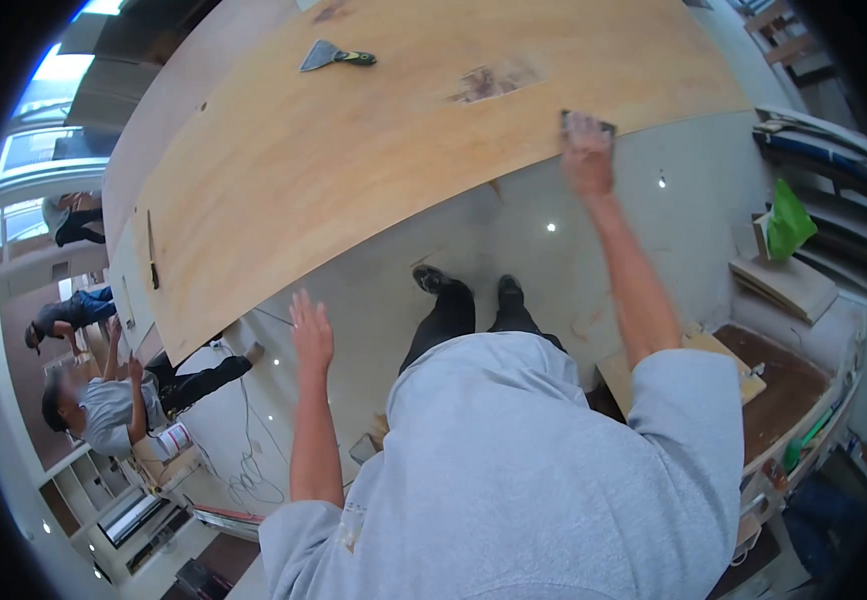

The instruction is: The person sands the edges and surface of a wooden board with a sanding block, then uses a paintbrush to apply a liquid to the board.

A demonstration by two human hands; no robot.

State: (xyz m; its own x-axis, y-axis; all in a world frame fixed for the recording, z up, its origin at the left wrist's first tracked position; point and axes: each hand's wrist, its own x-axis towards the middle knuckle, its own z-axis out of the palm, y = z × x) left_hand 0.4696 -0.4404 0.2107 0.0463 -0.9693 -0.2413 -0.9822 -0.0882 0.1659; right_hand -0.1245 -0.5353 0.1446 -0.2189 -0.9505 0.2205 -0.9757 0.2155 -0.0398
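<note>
My right hand [588, 155] is closed on a dark, flat block that looks like a sanding block [607, 128], at the near right edge of a large wooden panel [374, 140]. My left hand [312, 325] hangs open off the panel's near edge, fingers stretched out and touching nothing. Left of the sanding block, the panel has a rough brown patch [494, 82]. A putty knife [337, 56] with a black and yellow handle lies farther back on the panel. Toward the left end lies a thin, long tool with a dark handle [154, 272].
Two people [104, 410] [72, 315] are at the left, and another person [74, 218] is farther back. A white bucket [172, 440] stands near them, and a cable [251, 480] lies on the floor. Stacked boards [784, 285] and a green bag [790, 222] are at the right.
</note>
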